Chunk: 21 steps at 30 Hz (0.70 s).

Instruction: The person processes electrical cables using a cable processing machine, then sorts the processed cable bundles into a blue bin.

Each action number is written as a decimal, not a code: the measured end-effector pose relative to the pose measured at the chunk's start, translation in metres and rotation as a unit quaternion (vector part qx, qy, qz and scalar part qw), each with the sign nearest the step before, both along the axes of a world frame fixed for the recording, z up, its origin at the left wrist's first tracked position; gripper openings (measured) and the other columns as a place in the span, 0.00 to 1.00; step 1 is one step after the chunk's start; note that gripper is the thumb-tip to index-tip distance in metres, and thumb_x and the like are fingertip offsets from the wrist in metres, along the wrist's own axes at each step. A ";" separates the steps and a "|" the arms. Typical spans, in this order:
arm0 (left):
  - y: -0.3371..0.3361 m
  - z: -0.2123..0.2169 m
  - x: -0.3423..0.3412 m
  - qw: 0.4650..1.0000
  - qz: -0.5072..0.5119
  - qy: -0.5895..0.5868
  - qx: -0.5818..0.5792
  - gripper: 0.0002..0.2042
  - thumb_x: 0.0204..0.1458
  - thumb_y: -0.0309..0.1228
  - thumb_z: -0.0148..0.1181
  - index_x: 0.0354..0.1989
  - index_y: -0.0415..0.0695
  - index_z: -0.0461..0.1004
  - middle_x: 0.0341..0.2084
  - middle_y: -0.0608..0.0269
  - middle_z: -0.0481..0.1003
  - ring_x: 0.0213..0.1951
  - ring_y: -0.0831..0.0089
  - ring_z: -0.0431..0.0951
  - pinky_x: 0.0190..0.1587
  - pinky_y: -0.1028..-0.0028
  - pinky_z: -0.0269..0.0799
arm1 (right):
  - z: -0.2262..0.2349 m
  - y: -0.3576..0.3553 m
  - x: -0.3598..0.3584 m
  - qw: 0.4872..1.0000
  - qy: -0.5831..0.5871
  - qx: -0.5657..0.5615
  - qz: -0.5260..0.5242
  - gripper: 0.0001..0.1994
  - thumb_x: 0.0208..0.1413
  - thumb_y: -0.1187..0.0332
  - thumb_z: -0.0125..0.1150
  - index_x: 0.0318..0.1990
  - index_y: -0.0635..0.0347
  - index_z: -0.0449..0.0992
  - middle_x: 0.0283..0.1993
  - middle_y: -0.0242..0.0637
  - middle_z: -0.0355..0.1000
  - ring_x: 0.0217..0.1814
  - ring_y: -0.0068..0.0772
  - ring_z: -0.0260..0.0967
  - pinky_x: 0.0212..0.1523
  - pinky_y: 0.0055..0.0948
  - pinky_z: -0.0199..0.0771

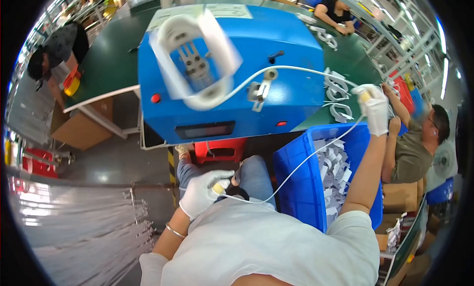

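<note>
A white cable (pixel 302 166) runs from the blue winding machine (pixel 261 44) to my right hand and on down to my left. My right hand (pixel 374 108), in a white glove, is closed around it beyond the machine's right side. Low at my lap, my left hand (pixel 205 191), also gloved, is closed on the cable near its end. Yellow patches show at the fingers of both hands. On the machine's front, a blurred white coil of cable (pixel 213 99) surrounds a metal winding head (pixel 195 63). A metal guide (pixel 259 92) sits beside it.
A blue bin (pixel 291 187) holding many white pieces stands at my right. Wound white cables (pixel 339 113) lie on the green table (pixel 116 54). A co-worker (pixel 424 143) sits close on the right; others are at the far right and left. A red stool (pixel 219 150) is under the machine.
</note>
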<state>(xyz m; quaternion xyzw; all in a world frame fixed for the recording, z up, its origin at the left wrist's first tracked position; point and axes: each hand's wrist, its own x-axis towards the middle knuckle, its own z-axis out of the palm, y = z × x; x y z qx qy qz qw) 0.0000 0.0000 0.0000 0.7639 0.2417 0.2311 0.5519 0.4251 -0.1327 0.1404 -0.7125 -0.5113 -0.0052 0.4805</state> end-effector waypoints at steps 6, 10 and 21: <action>-0.022 -0.005 -0.007 0.993 -0.084 0.040 -0.074 0.16 0.58 0.37 0.53 0.50 0.39 0.73 0.38 0.60 0.75 0.35 0.79 0.73 0.42 0.78 0.69 | -0.012 0.051 -0.070 0.972 0.211 -0.082 0.063 0.07 0.55 0.69 0.56 0.31 0.62 0.78 0.23 0.23 0.69 0.20 0.08 0.55 0.19 0.13 0.51; -0.029 -0.015 -0.006 0.984 -0.121 0.033 -0.125 0.20 0.58 0.41 0.53 0.52 0.39 0.71 0.34 0.62 0.75 0.35 0.77 0.73 0.42 0.77 0.69 | -0.026 0.057 -0.077 0.978 0.180 -0.067 0.086 0.08 0.55 0.68 0.57 0.30 0.62 0.78 0.20 0.23 0.67 0.15 0.07 0.49 0.15 0.13 0.44; -0.038 -0.044 -0.002 0.973 -0.126 0.037 -0.188 0.25 0.56 0.37 0.56 0.57 0.33 0.63 0.45 0.56 0.74 0.48 0.70 0.73 0.55 0.71 0.65 | -0.030 0.065 -0.143 0.829 0.426 -0.169 0.322 0.15 0.54 0.63 0.58 0.32 0.72 0.75 0.13 0.33 0.62 0.09 0.23 0.58 0.10 0.23 0.65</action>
